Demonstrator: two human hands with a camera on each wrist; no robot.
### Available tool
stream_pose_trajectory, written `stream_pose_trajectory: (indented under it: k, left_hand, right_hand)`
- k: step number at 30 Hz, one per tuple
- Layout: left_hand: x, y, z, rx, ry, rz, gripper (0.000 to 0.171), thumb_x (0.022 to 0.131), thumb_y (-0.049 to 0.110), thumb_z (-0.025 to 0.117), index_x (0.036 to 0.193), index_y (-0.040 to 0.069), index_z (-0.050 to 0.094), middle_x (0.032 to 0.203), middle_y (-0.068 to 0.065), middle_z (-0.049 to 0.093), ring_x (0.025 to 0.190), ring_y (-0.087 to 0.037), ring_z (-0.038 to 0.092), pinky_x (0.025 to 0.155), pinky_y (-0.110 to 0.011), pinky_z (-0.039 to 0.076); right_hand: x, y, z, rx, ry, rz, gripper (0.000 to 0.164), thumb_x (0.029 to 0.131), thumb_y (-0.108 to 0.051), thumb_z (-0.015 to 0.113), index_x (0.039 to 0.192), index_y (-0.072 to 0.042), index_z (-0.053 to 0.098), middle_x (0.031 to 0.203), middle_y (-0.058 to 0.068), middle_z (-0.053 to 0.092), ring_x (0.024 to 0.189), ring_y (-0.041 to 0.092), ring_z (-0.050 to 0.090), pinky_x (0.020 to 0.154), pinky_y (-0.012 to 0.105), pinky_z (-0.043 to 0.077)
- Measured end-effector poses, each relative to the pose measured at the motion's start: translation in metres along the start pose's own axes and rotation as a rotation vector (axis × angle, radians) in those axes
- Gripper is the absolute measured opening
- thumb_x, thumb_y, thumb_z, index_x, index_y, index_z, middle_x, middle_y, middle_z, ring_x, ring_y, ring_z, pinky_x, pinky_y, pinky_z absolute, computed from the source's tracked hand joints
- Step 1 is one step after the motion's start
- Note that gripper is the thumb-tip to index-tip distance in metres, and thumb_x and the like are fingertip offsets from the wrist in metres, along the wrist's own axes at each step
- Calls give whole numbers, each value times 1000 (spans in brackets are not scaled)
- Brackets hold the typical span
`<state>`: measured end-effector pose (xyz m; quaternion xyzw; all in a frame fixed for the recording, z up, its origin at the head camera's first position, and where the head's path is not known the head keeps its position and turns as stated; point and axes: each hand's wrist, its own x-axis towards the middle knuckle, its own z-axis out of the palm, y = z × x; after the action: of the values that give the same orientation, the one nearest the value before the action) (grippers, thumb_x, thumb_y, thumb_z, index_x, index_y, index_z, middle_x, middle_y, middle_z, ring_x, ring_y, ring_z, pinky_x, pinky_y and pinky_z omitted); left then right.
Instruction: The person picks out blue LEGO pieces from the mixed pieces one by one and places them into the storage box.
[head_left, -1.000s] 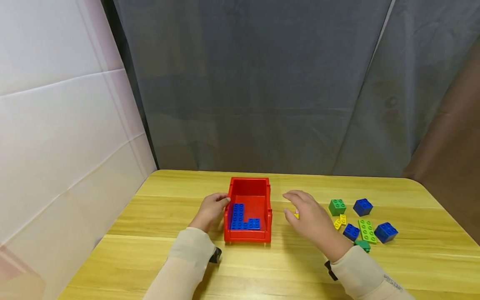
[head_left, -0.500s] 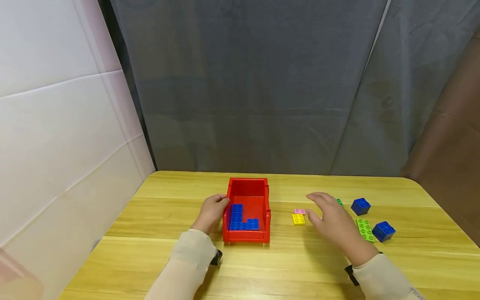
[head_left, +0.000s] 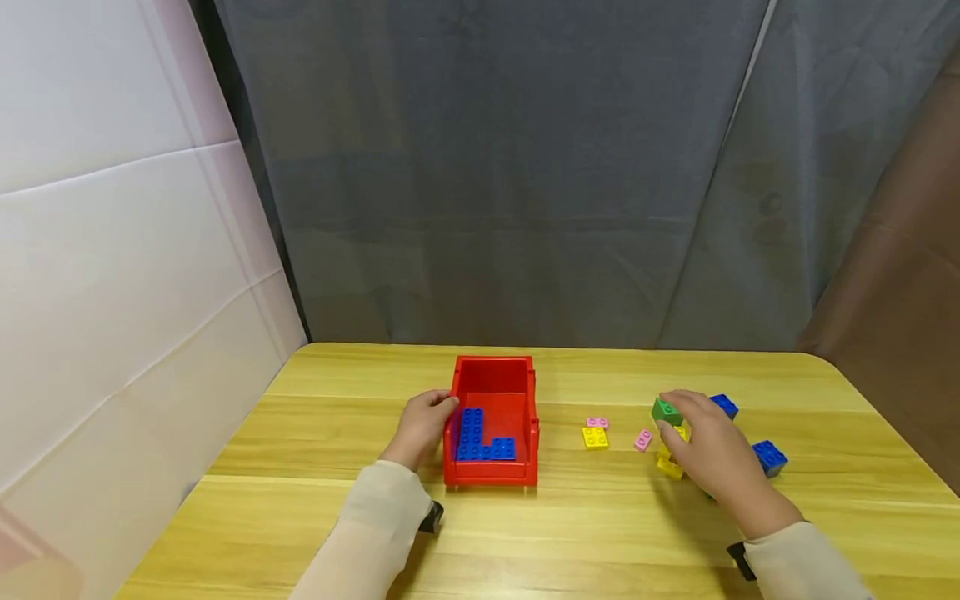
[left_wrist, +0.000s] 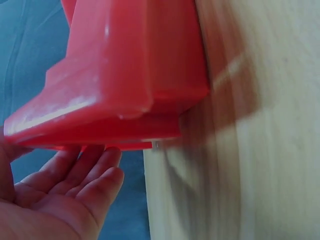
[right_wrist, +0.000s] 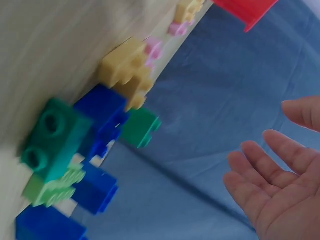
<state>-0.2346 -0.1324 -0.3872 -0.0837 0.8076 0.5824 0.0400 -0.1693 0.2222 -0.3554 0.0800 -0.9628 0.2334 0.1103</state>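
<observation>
My left hand (head_left: 422, 427) grips the left wall of a red plastic bin (head_left: 491, 475), thumb at the rim and fingers against the outside, as the left wrist view shows. Inside the bin lie blue building bricks (head_left: 471, 433) in an L shape. Off to the right, my right hand (head_left: 712, 454) hovers over a group of loose bricks, fingers relaxed and holding nothing. Close to its fingertips are a green brick (head_left: 666, 412) and yellow bricks (head_left: 670, 468). Part of the group is hidden beneath the hand; the right wrist view also shows a light green brick (right_wrist: 54, 186) there.
Between bin and right hand lie a flat yellow brick (head_left: 596, 438), a pink brick (head_left: 597, 422) touching its far side and another pink brick (head_left: 643, 441). Blue bricks (head_left: 770, 457) lie right of the hand. Dark cloth (head_left: 480, 183) hangs behind the wooden table (head_left: 315, 500).
My right hand has moved right, from beside the flat yellow and pink bricks to over the loose group, uncovering those bricks. The left hand keeps its grip on the bin.
</observation>
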Motion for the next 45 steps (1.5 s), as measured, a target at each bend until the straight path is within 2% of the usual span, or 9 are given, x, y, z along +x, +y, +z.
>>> stream_pose_trajectory:
  k: [6, 11, 23, 31, 37, 45]
  left_hand:
    - [-1, -3, -3, 26, -12, 33, 42, 99, 23, 54, 131, -4, 55, 130, -23, 57, 117, -37, 54, 101, -50, 44]
    - [-1, -3, -6, 30, -18, 20, 43, 100, 25, 53, 133, -2, 54, 132, -22, 55, 120, -38, 52, 103, -50, 43]
    - [-2, -4, -7, 25, 15, 30, 43, 99, 25, 54, 132, -2, 55, 133, -22, 54, 122, -38, 50, 103, -49, 43]
    - [3, -8, -7, 9, 4, 15, 43, 99, 25, 54, 133, -1, 54, 135, -22, 53, 124, -38, 48, 105, -50, 41]
    - [3, -8, -6, -6, 3, 22, 42, 99, 24, 54, 132, -2, 55, 134, -22, 54, 123, -37, 49, 105, -49, 40]
    - [5, -10, -3, -9, -12, 11, 41, 99, 24, 54, 132, -1, 55, 134, -22, 54, 123, -37, 49, 105, -49, 41]
  right_hand:
    - [-4, 16, -6, -9, 15, 60, 45, 96, -18, 56, 135, 2, 50, 138, 27, 45, 120, 49, 47, 92, 64, 43]
    - [-7, 32, -11, -9, 34, 93, 46, 96, -19, 56, 134, 5, 50, 137, 30, 44, 119, 51, 46, 93, 65, 41]
    - [-12, 57, -18, -32, 74, 145, 45, 95, -15, 58, 131, 10, 50, 134, 35, 42, 119, 55, 41, 95, 68, 37]
    - [-16, 71, -24, -58, 45, 201, 49, 96, -18, 57, 134, 11, 45, 135, 38, 37, 118, 58, 38, 92, 70, 36]
    - [-19, 78, -26, -62, 21, 207, 50, 94, -16, 58, 133, 13, 45, 134, 39, 37, 118, 59, 37, 93, 71, 35]
    - [-22, 87, -27, -87, -65, 232, 55, 91, -16, 62, 132, 15, 44, 132, 41, 38, 117, 60, 37, 93, 70, 34]
